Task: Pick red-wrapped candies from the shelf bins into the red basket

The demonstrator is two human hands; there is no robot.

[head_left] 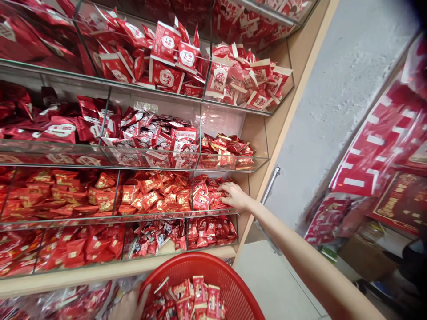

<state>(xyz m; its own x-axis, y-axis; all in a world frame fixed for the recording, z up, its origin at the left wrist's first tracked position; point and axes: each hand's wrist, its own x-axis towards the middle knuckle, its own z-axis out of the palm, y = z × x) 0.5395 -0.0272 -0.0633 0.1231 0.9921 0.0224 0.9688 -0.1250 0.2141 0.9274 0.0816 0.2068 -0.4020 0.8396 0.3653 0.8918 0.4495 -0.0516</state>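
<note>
A round red plastic basket (247, 295) holds several small red and gold packets (200, 291). My left hand (130, 302) grips its left rim, with fingers over the edge. Stretched out to the shelf, my right hand (233, 196) rests at the right compartment of the third visible row, its fingers touching pink-red packets (202, 195). Its fingers are slightly spread and curved, and no packet shows in them. The fingertips are partly lost among the wrappers.
Glass-fronted shelves (160, 166) with dividers hold red packets in several rows. A wooden side panel (283, 124) and a grey wall (310, 120) stand right. Red packaged goods (363, 155) hang at far right, above a cardboard box (367, 258).
</note>
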